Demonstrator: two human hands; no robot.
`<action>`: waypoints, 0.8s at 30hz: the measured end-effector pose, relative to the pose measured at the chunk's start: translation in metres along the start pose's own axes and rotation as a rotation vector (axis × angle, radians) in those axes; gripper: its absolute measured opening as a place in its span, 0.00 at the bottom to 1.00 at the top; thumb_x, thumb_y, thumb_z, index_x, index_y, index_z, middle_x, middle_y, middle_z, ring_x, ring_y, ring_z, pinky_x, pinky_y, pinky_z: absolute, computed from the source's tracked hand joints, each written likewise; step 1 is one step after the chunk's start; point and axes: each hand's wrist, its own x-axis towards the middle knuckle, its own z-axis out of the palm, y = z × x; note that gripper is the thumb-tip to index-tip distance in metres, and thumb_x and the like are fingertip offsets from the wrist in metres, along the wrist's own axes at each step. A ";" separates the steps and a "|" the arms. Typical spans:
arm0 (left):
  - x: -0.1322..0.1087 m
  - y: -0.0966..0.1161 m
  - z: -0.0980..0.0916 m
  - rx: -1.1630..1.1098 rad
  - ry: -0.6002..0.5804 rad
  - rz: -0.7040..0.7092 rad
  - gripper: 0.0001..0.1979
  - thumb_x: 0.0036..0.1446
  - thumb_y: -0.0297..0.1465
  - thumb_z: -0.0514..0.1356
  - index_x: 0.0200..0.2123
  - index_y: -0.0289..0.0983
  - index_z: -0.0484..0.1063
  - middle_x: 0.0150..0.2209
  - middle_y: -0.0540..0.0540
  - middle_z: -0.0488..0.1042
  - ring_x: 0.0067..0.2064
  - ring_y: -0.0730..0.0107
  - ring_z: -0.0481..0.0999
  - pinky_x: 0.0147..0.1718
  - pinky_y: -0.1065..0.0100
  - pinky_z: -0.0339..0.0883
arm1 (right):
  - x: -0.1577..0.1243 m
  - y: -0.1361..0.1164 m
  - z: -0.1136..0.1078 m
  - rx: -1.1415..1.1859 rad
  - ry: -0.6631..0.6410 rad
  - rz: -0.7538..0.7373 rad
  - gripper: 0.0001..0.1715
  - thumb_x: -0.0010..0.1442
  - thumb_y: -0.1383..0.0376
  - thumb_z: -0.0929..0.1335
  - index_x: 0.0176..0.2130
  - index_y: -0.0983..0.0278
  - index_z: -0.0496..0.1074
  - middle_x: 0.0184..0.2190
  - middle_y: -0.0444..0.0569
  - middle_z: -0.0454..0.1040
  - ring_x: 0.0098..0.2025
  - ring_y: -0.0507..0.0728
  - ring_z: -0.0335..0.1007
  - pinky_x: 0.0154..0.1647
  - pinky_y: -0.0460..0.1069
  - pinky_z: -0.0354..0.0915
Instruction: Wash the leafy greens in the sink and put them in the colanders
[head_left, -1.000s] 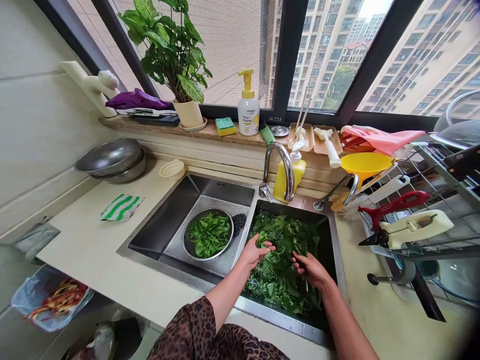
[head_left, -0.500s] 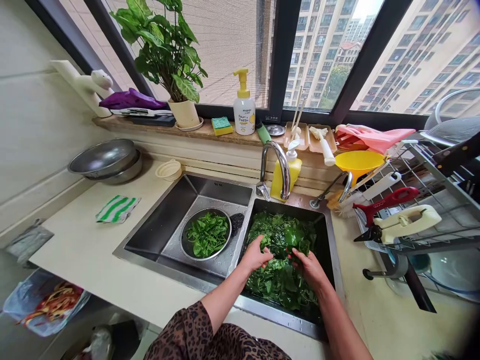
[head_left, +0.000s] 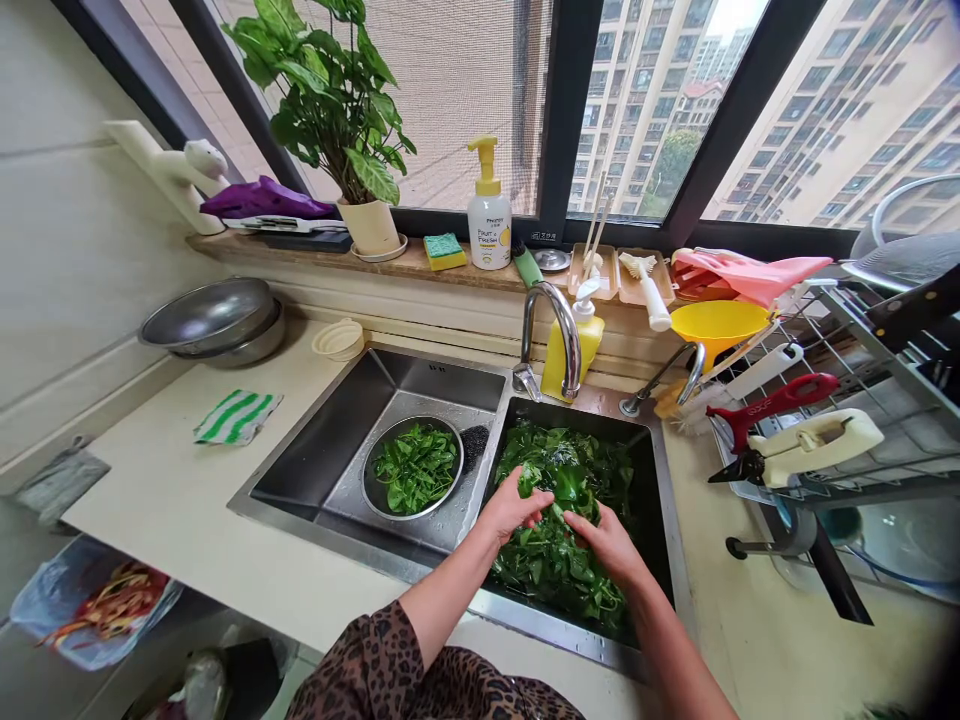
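Inspection proceeded left to right. On the bench (head_left: 150, 500) stood stacked steel bowls (head_left: 210, 320), with a green-striped cloth (head_left: 237, 417) lying nearer the sink (head_left: 360, 350). The sink had two basins. The left basin held a steel bowl (head_left: 412, 500) of leafy greens, with a black scourer (head_left: 474, 445) just beside its rim.

The right basin was heavily loaded with wet leafy greens (head_left: 562, 470), which filled most of its floor. Both hands were positioned over this mass, at its near side and touching it. The left hand (head_left: 510, 505), reaching out of a leopard-print sleeve (head_left: 390, 670), was half closed and angled down, fingers curled over a clump of leaves. The right hand (head_left: 607, 545) was just beside it, also half closed, with fingertips down among the leaves and pointing toward the left hand. Neither grip could be confirmed as firm.

Behind the basin stood a steel tap (head_left: 551, 320) and a yellow soap bottle (head_left: 570, 355). A metal dish rack (head_left: 847, 400) occupied the far right.
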 end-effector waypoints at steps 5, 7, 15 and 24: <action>-0.001 -0.003 -0.002 0.000 0.015 0.086 0.33 0.33 0.34 0.70 0.44 0.35 0.63 0.30 0.50 0.70 0.22 0.81 0.65 0.18 0.79 0.56 | -0.002 0.003 0.000 0.266 0.014 0.094 0.19 0.45 0.54 0.71 0.33 0.64 0.69 0.26 0.45 0.71 0.23 0.50 0.62 0.20 0.44 0.52; -0.001 -0.003 -0.002 0.002 0.039 0.107 0.32 0.33 0.34 0.70 0.43 0.34 0.63 0.31 0.50 0.69 0.23 0.81 0.65 0.19 0.78 0.57 | -0.004 0.003 -0.002 0.286 -0.026 0.109 0.19 0.45 0.55 0.71 0.35 0.63 0.69 0.28 0.45 0.71 0.25 0.51 0.64 0.21 0.44 0.52; -0.003 0.001 0.004 -0.040 0.121 0.130 0.30 0.40 0.39 0.67 0.46 0.35 0.62 0.28 0.52 0.65 0.26 0.79 0.65 0.24 0.76 0.60 | -0.004 0.005 -0.001 0.177 -0.084 0.057 0.15 0.45 0.57 0.73 0.27 0.66 0.69 0.21 0.43 0.70 0.20 0.47 0.56 0.21 0.44 0.50; -0.010 0.000 0.003 -0.107 0.002 0.263 0.27 0.36 0.29 0.69 0.41 0.36 0.63 0.34 0.49 0.69 0.31 0.78 0.68 0.34 0.73 0.62 | 0.000 0.009 0.005 0.450 -0.022 0.149 0.16 0.45 0.58 0.73 0.33 0.64 0.71 0.28 0.45 0.71 0.25 0.50 0.64 0.19 0.43 0.53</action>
